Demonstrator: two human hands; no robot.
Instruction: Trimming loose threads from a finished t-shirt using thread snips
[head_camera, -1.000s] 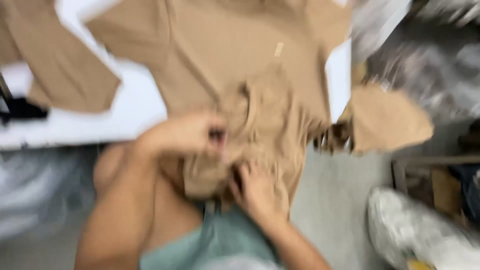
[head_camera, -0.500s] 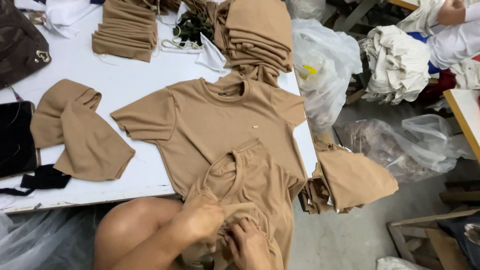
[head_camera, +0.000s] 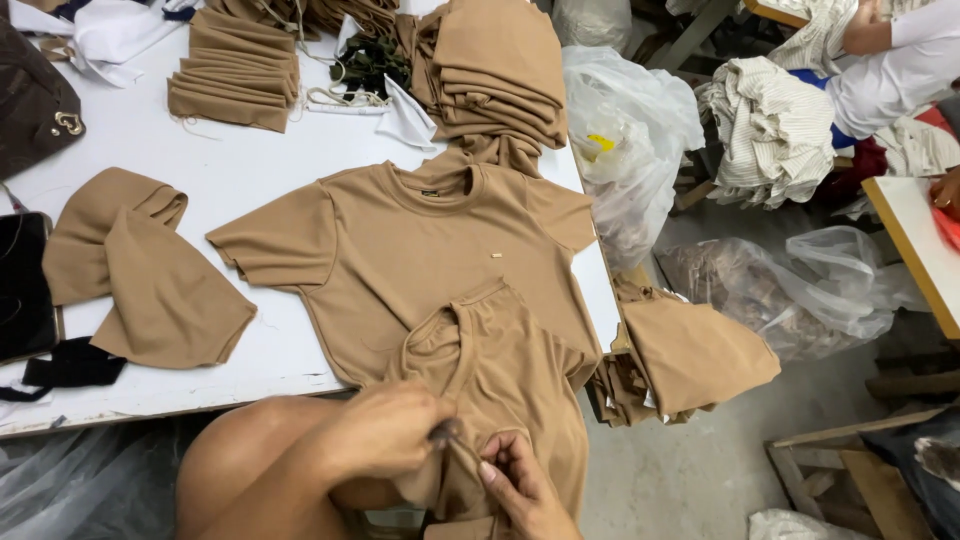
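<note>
Going from the left, a loose tan fabric piece lies on the white bench beside a tan T-shirt spread flat. At the bench's near edge the left hand has its grip pinched together on a small dark tool against a second tan garment draped over the edge, and the right hand pinches the same cloth just beside it. This looks like trimming or inspecting at a seam; the next move calls for keeping the cloth taut.
</note>
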